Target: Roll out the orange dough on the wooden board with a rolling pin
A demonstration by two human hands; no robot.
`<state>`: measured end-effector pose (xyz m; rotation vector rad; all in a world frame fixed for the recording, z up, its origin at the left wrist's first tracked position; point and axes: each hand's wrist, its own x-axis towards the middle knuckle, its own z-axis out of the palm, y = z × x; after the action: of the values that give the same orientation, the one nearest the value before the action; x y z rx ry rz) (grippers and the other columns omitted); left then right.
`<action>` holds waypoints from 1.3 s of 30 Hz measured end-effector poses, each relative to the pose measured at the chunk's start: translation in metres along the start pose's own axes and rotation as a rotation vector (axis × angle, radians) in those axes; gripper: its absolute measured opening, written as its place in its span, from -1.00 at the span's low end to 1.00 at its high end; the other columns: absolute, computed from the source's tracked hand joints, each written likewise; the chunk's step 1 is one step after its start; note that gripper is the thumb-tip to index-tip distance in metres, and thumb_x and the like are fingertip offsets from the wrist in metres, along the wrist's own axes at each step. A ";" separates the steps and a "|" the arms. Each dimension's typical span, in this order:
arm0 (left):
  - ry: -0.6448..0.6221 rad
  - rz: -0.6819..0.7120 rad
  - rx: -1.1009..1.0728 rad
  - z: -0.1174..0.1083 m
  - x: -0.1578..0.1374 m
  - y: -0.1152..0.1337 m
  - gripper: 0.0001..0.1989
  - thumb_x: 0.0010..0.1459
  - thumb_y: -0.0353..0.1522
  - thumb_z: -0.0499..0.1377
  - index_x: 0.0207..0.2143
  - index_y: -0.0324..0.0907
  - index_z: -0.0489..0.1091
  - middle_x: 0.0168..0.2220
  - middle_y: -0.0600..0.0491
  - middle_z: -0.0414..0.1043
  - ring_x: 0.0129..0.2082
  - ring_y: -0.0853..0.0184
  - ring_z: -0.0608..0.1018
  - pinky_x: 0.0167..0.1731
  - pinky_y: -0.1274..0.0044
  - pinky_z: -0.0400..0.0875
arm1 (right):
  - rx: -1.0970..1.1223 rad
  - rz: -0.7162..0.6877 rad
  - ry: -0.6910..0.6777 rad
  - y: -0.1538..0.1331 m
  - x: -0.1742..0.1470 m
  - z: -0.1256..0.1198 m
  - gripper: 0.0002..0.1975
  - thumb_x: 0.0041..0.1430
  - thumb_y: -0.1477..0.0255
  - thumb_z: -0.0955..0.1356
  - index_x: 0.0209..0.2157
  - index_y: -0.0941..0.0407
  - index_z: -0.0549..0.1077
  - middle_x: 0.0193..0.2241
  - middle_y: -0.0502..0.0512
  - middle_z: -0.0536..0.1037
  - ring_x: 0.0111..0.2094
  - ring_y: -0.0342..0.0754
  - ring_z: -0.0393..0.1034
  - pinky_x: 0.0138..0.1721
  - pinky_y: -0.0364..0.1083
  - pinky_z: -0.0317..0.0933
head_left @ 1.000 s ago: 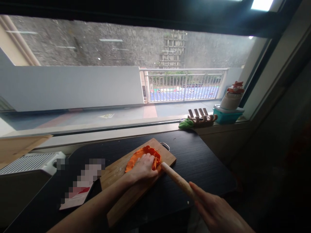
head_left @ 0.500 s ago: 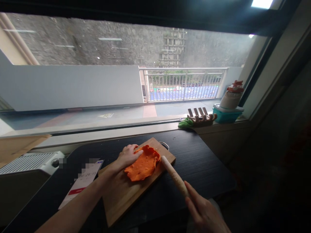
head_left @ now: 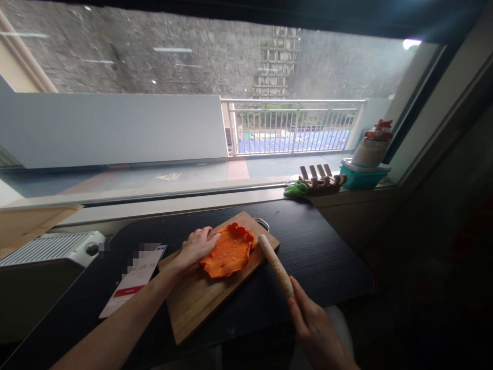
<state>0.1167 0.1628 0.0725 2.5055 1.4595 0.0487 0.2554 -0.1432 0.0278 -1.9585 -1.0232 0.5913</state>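
Note:
A flattened orange sheet of dough or clay (head_left: 228, 253), with ragged, partly curled edges, lies on a wooden cutting board (head_left: 200, 303). My left hand (head_left: 198, 246) rests at the sheet's left edge, thumb stretched along the edge and fingers extended over the board. My right hand (head_left: 311, 316) is wrapped round the lower end of a wooden rolling pin (head_left: 279, 270). The pin slants up and left, its pale tip just right of the sheet and apart from it, by the board's right edge.
The board lies on a black table (head_left: 308, 246). A phone (head_left: 134, 280) showing a timer is left of my forearm. On the windowsill stand a green cloth-like item (head_left: 296, 189), a brown rack (head_left: 321, 177) and a teal box (head_left: 362, 177) bearing a jar (head_left: 370, 150). A white radiator (head_left: 57, 249) is at left.
My left hand has drawn back slightly, its thumb moving from over the sheet to its edge. The sheet's left side lies a little flatter. My right hand still holds the pin; the view has tilted slightly.

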 end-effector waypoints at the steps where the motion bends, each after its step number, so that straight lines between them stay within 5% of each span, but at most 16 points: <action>1: 0.001 -0.016 0.017 -0.001 -0.002 0.003 -0.41 0.16 -0.01 -0.17 0.08 -0.15 0.24 0.06 -0.19 0.35 0.08 0.00 0.37 -0.01 0.19 0.26 | -0.010 0.001 -0.016 -0.006 0.002 -0.001 -0.48 0.27 0.30 0.15 0.24 0.08 0.18 0.09 0.07 0.41 0.11 0.00 0.29 0.07 -0.08 0.21; 9: -0.055 -0.061 -0.024 -0.002 -0.015 0.006 -0.34 0.16 -0.02 -0.17 0.20 -0.20 0.11 0.14 -0.20 0.28 0.15 0.01 0.30 0.05 0.23 0.21 | -0.043 0.012 -0.081 -0.010 0.019 -0.027 -0.46 0.28 0.29 0.14 0.24 0.17 0.16 0.11 0.19 0.39 0.11 0.05 0.29 0.09 0.00 0.16; 27: -0.043 -0.017 -0.002 0.004 -0.012 0.003 -0.32 0.14 0.00 -0.12 0.20 -0.19 0.12 0.16 -0.16 0.26 0.15 0.04 0.31 0.06 0.31 0.20 | 0.001 -0.020 -0.074 -0.002 0.017 -0.028 -0.49 0.25 0.27 0.18 0.20 0.10 0.24 0.05 0.12 0.45 0.04 0.05 0.35 0.02 -0.02 0.20; 39: -0.058 0.023 -0.131 -0.006 -0.019 0.004 -0.27 0.13 -0.01 -0.09 0.22 -0.30 0.08 0.14 -0.19 0.30 0.10 0.11 0.39 0.02 0.42 0.28 | 0.061 0.117 0.010 -0.015 0.026 -0.009 -0.51 0.28 0.25 0.11 0.19 0.11 0.19 -0.23 0.12 0.55 -0.38 -0.02 0.45 -0.34 -0.09 0.28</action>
<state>0.1094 0.1460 0.0807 2.3986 1.3596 0.0720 0.2692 -0.1211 0.0443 -1.9746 -0.8788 0.6687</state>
